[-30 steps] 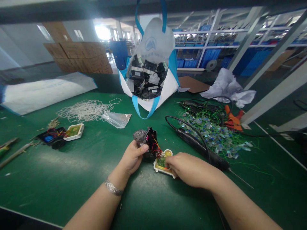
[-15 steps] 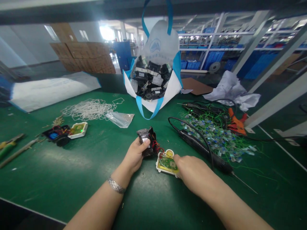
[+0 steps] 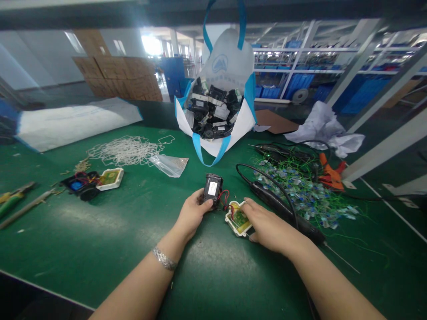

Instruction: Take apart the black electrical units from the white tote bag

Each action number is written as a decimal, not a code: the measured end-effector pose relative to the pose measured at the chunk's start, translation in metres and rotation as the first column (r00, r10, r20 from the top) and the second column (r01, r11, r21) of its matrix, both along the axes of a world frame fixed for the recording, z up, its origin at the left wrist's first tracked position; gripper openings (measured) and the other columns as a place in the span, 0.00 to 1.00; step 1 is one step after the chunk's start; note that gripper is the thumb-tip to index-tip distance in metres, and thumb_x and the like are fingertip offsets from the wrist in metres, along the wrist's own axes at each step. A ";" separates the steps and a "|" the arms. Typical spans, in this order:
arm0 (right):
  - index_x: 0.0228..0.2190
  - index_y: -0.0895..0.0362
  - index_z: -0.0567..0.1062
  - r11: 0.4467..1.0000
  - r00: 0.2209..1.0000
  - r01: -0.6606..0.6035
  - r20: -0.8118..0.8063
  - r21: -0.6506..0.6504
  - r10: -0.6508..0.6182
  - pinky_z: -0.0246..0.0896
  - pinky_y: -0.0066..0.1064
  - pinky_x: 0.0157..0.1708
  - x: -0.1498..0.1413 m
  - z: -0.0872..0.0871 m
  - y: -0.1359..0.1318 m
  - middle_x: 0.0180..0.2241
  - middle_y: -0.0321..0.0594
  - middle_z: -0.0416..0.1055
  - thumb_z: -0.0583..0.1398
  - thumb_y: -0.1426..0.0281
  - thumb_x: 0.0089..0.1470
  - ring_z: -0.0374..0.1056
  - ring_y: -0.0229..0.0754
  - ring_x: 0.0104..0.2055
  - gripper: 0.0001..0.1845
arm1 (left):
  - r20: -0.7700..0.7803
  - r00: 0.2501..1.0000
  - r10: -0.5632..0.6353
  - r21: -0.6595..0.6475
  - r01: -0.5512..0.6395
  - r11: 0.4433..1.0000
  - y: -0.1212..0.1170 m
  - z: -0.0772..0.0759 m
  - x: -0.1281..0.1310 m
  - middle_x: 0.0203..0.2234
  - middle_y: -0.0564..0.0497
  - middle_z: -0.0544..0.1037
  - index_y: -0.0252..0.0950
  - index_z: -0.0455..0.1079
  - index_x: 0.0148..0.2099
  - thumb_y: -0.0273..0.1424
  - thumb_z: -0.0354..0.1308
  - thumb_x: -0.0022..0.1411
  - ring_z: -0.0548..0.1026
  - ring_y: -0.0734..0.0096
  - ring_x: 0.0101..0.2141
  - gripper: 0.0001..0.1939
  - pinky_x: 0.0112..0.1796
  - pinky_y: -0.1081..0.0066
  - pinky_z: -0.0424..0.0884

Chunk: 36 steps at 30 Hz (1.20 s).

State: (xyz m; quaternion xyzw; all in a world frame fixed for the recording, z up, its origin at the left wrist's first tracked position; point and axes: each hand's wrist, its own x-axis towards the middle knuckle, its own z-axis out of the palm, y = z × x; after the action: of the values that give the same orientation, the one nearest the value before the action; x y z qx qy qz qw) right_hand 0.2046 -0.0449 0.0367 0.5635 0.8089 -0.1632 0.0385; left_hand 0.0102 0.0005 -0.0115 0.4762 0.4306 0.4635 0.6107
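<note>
My left hand (image 3: 193, 214) is closed around a black plastic housing (image 3: 212, 187) with a white label facing up, its thumb along the lower edge. Red and dark wires (image 3: 225, 198) run from the housing to a white-rimmed case (image 3: 240, 230) holding a green circuit board (image 3: 239, 218). My right hand (image 3: 267, 226) grips the right side of this case, fingers over the top and thumb below, covering part of it. A similar black unit (image 3: 82, 186), wired to its own white case (image 3: 111, 178), lies on the left of the green table.
A white-and-blue bag (image 3: 245, 118) full of black units stands behind. To the right lie a black pen-like tool (image 3: 283, 209), a pile of green wires with bluish tabs (image 3: 303, 186) and orange clamps (image 3: 332, 173). White loops (image 3: 125, 150), a plastic pouch (image 3: 170, 164) and pliers (image 3: 15, 199) lie left.
The black housing has turned so its label faces up, and moved slightly right. The white case has tilted and shifted right and up, with my right hand's fingers spread further over it.
</note>
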 end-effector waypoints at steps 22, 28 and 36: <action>0.33 0.60 0.63 0.990 0.988 0.037 -0.155 0.135 -0.016 0.54 0.27 0.32 -0.003 -0.010 0.002 0.33 0.40 0.57 0.67 0.71 0.41 0.59 0.43 0.36 0.20 | -0.788 0.616 0.017 0.503 0.627 0.595 -0.035 0.005 0.014 0.33 0.46 0.70 0.34 0.68 0.42 0.21 0.46 0.57 0.68 0.66 0.36 0.13 0.39 0.69 0.65; 0.34 0.59 0.63 0.991 0.954 0.070 -0.297 0.117 -0.033 0.53 0.25 0.32 -0.002 -0.004 0.004 0.33 0.37 0.57 0.66 0.77 0.40 0.59 0.39 0.34 0.19 | -0.810 0.582 0.066 0.483 0.599 0.639 -0.031 0.009 0.011 0.30 0.45 0.66 0.31 0.67 0.37 0.20 0.43 0.57 0.65 0.67 0.33 0.12 0.34 0.70 0.64; 0.32 0.59 0.64 0.973 0.862 0.230 -0.457 -0.031 -0.219 0.51 0.24 0.28 0.006 -0.002 0.014 0.30 0.33 0.61 0.67 0.79 0.35 0.59 0.38 0.31 0.21 | -0.757 0.650 0.071 0.491 0.494 0.717 -0.028 0.018 0.003 0.28 0.50 0.65 0.33 0.61 0.32 0.20 0.50 0.48 0.64 0.70 0.30 0.07 0.32 0.73 0.61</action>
State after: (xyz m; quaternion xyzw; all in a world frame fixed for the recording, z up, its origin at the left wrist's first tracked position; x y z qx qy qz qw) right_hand 0.2107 -0.0310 0.0350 0.5998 0.7260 -0.2847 -0.1791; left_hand 0.0134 -0.0278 0.0063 0.8538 0.3794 0.2730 0.2293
